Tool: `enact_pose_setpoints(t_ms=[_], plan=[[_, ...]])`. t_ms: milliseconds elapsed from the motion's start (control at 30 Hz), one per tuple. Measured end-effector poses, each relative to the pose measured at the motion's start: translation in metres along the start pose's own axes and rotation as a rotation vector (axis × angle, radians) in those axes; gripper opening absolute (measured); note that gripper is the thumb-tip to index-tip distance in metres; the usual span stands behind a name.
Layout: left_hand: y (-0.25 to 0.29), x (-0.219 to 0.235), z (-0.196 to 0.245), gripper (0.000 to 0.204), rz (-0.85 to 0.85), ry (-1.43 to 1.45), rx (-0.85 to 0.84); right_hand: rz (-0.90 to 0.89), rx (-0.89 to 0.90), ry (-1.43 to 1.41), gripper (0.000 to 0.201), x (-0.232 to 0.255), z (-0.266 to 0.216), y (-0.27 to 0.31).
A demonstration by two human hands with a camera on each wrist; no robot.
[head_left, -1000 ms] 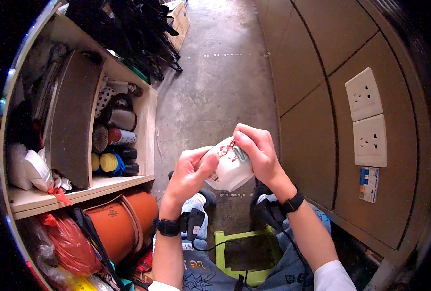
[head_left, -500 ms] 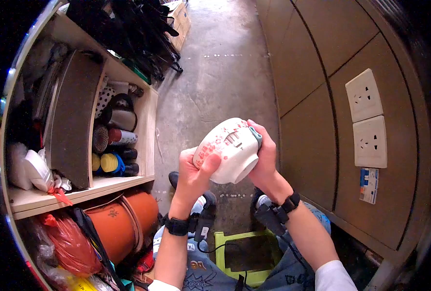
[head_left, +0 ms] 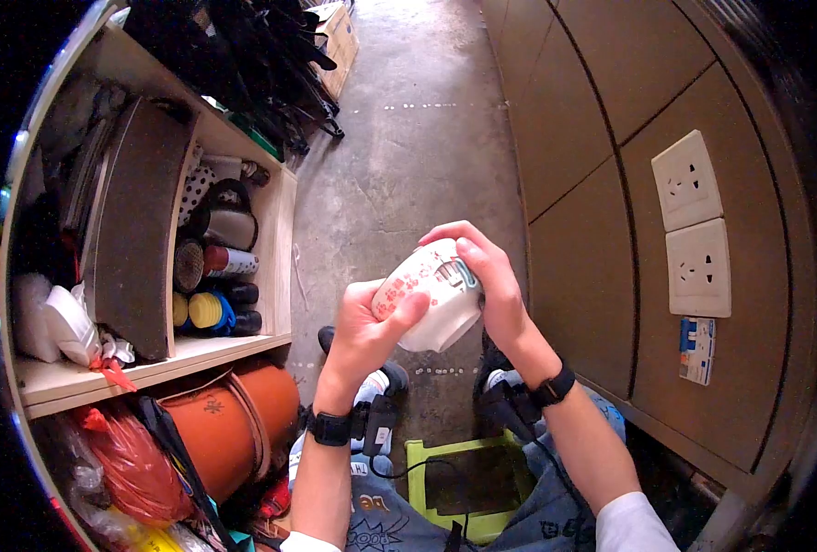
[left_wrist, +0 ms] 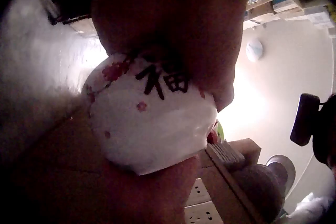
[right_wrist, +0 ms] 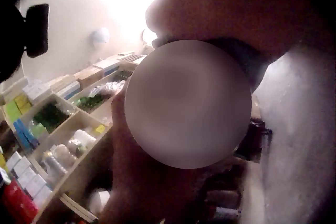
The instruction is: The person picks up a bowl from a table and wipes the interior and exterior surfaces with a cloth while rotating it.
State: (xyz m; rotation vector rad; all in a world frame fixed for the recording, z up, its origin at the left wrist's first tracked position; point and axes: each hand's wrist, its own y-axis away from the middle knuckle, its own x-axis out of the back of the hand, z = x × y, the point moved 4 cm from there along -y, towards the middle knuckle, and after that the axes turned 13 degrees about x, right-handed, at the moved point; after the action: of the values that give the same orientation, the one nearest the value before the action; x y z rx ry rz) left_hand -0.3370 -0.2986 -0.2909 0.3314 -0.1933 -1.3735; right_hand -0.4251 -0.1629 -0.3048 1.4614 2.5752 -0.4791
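Both hands hold a white bowl [head_left: 436,327] with small red blossoms and dark lettering, tilted so that its foot faces down and right in the head view. My left hand [head_left: 362,322] grips its left side, with the thumb across the outer wall. Over the far right side curls my right hand [head_left: 500,290], pressing a small folded teal piece [head_left: 466,273], like cloth, against the wall. In the left wrist view a dark character shows on the bowl [left_wrist: 152,129]. A round blurred patch covers the middle of the right wrist view.
On the left stands a wooden shelf [head_left: 280,258] with bottles and bags; under it lie an orange drum [head_left: 206,432] and a red plastic bag [head_left: 137,469]. A brown panel with white sockets [head_left: 698,267] runs along the right. A green stool [head_left: 418,478] is between the legs.
The bowl has turned from its earlier tilt, bringing its blossomed side and foot into view. My right hand has shifted over the upper rim with the teal piece; my left hand still grips the left side.
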Motion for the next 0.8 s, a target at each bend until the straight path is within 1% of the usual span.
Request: enact_pose_setpoints(t_ms=[33,67,133,200,267,300,400,467,600,667,700,767,800], plan=[[0.0,-0.001,0.0,0.032,-0.012,-0.024,0.036,-0.026,0.052,0.06,0.036,0.0,-0.001,-0.001],[-0.001,-0.002,0.0,0.032,-0.025,-0.049,0.071,-0.028,0.052,0.06,0.036,0.0,-0.001,-0.001],[-0.003,-0.001,-0.004,0.032,-0.034,-0.079,0.065,-0.137,0.139,0.245,0.035,-0.002,-0.004,0.0],[-0.003,-0.001,-0.005,0.031,-0.043,-0.109,0.06,-0.13,0.158,0.246,0.035,-0.004,-0.005,0.0],[-0.003,0.0,-0.005,0.031,-0.042,-0.109,0.068,-0.151,0.248,0.348,0.033,-0.005,-0.009,-0.001],[-0.003,0.0,-0.004,0.031,-0.041,-0.108,0.068,-0.152,0.248,0.348,0.033,-0.005,-0.01,0.0],[-0.003,-0.002,-0.002,0.032,-0.052,-0.114,0.118,-0.13,0.215,0.407,0.03,-0.003,-0.008,0.003],[-0.004,-0.002,-0.005,0.031,-0.082,-0.16,0.14,-0.109,0.124,0.339,0.029,-0.002,0.001,0.004],[-0.001,0.0,-0.001,0.039,-0.101,-0.185,0.106,-0.097,0.055,0.252,0.03,-0.001,0.004,0.004],[0.0,0.009,-0.007,0.05,-0.15,0.024,0.156,-0.083,-0.005,0.192,0.031,0.0,0.009,0.005],[0.0,0.007,-0.007,0.05,-0.15,0.025,0.157,-0.083,-0.006,0.192,0.031,0.0,0.008,0.005],[0.0,0.004,-0.005,0.059,-0.027,0.204,0.174,-0.03,-0.045,0.112,0.031,0.0,0.005,0.003],[0.002,0.002,-0.002,0.059,-0.027,0.205,0.173,-0.031,-0.045,0.113,0.031,0.001,0.008,0.003]])
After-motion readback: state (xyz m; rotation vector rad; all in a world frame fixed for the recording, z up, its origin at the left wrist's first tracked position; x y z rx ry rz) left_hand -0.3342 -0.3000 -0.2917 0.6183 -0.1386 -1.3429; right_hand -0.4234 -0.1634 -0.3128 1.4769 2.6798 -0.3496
